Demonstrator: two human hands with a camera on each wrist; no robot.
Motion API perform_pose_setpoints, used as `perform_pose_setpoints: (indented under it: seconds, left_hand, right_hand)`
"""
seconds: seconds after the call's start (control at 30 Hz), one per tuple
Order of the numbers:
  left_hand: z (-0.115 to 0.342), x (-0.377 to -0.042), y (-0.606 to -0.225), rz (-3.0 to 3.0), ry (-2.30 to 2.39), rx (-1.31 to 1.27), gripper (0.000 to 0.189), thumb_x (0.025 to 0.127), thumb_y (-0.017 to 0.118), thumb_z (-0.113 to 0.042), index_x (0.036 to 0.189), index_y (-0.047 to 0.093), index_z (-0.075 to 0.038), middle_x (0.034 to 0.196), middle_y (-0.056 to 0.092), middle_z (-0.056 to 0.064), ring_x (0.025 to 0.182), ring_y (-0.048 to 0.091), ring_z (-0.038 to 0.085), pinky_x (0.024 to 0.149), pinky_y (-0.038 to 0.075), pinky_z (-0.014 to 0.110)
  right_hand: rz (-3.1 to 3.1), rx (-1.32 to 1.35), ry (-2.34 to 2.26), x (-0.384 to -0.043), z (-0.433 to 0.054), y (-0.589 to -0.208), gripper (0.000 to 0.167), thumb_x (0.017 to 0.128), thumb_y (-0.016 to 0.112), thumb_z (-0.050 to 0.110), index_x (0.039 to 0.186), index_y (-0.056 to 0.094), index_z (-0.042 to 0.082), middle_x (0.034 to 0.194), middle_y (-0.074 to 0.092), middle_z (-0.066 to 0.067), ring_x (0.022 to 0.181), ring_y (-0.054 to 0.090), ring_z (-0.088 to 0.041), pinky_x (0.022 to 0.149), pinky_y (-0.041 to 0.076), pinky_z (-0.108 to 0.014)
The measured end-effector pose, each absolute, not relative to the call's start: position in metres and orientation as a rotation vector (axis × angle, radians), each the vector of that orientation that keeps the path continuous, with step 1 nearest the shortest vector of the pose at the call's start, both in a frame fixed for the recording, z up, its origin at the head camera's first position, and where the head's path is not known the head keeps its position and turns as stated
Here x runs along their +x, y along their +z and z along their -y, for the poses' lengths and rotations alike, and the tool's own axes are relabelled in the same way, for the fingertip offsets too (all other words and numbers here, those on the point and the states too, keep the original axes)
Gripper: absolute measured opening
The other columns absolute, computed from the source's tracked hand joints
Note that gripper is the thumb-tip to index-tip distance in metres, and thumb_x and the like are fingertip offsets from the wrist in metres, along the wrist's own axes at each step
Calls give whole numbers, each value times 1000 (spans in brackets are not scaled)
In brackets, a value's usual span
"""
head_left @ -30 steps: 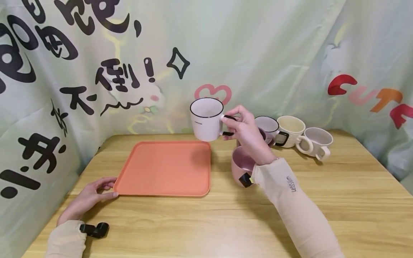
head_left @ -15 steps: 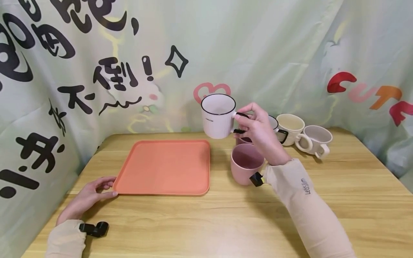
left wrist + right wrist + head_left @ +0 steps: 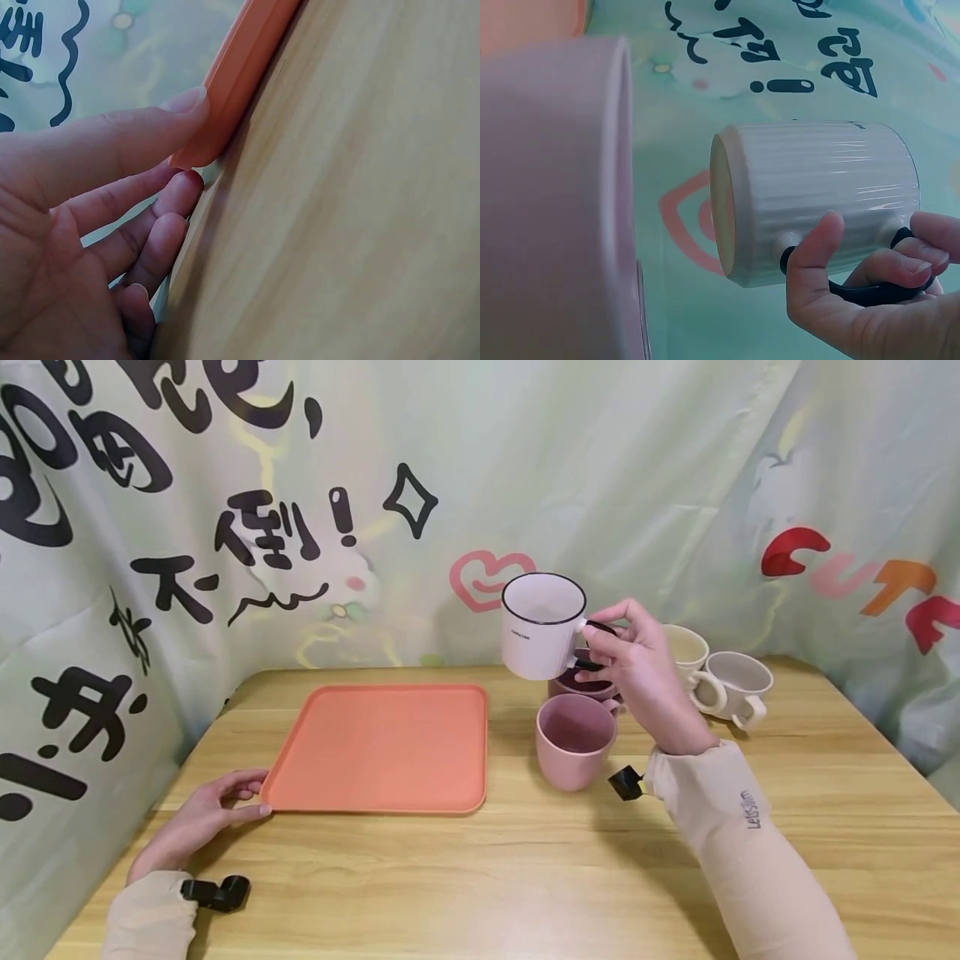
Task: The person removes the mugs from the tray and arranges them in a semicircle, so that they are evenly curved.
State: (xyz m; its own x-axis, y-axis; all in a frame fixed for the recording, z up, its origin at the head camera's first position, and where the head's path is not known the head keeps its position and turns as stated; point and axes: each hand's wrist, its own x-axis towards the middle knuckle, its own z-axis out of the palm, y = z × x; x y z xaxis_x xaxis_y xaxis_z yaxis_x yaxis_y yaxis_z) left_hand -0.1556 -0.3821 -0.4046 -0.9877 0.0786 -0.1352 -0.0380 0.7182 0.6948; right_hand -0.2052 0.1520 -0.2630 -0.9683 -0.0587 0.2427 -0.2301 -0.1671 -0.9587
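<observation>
My right hand [image 3: 641, 664] grips the black handle of a white ribbed mug [image 3: 542, 643] with a black rim. The mug is upright in the air, above and behind a pink mug [image 3: 573, 743] on the table. Just behind the pink one stands a darker purple mug [image 3: 581, 685], partly covered by the held mug and fingers. At left, my left hand [image 3: 202, 814] pinches the near left corner of an orange tray [image 3: 382, 752]. In the left wrist view, the thumb [image 3: 142, 135] lies on the tray's side, with curled fingers below the corner.
A cream mug [image 3: 688, 652] and an off-white mug [image 3: 738, 685] stand at the back right of the wooden table [image 3: 420, 877]. A printed curtain [image 3: 637, 485] hangs close behind the table and along its left side.
My right hand has carried the white mug rightward, from near the tray's back right corner to above the purple mugs. The left hand stays at the tray corner.
</observation>
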Motion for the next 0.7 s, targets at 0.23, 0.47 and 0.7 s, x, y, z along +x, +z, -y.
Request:
perform_pose_setpoints:
  seconds: [0.23, 0.47, 0.7]
  left_hand:
    - [382, -155, -404, -2762, 1138, 38, 66, 92, 77, -25, 142, 50, 8, 121, 60, 14, 99, 52, 9, 80, 41, 21]
    - [381, -154, -406, -2756, 1160, 38, 65, 92, 77, -24, 142, 50, 8, 120, 60, 13, 99, 52, 9, 80, 41, 21]
    - [382, -154, -405, -2760, 1158, 47, 65, 92, 77, -24, 141, 51, 8, 120, 61, 13, 99, 53, 8, 81, 41, 20]
  right_hand:
    - [1864, 359, 2331, -200, -167, -265, 14, 101, 55, -3, 101, 54, 11, 70, 46, -1, 65, 40, -13, 64, 58, -33]
    - [1785, 361, 2341, -194, -182, -269, 16, 99, 57, -7, 99, 58, 9, 67, 45, -2, 62, 39, -15, 62, 58, -34]
    - [1702, 404, 2367, -185, -198, -276, 11, 99, 59, -6, 101, 57, 5, 67, 46, -3, 62, 37, -16, 61, 58, -34]
